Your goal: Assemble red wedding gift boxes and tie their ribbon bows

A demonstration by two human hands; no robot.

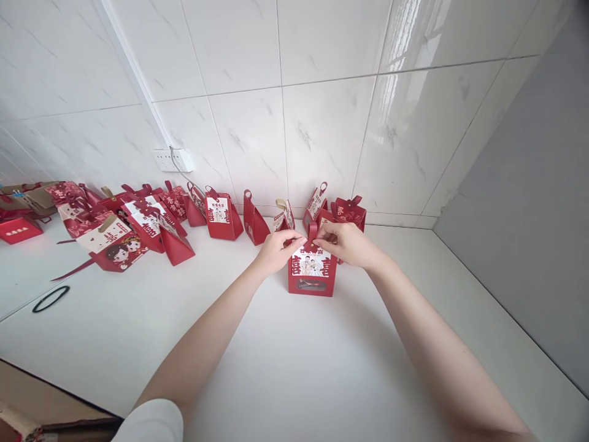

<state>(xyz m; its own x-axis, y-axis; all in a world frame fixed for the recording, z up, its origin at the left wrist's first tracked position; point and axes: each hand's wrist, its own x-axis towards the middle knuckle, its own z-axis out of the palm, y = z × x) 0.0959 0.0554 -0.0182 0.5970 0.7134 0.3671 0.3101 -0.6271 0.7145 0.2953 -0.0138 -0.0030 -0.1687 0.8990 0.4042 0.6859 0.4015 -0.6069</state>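
Note:
A small red gift box (311,276) with a white picture label stands upright on the white counter (294,362), near the back wall. My left hand (276,250) pinches the left side of the box's top flap. My right hand (346,242) pinches the right side, at the red loop handle (313,232). Both hands have their fingers closed on the top of the box.
Several more red gift boxes (223,215) line the back wall, with a pile of them (119,236) at the left. A black loop (50,299) lies on the counter at the left. A wall socket (173,159) with a cable sits above. A grey wall (529,202) bounds the right.

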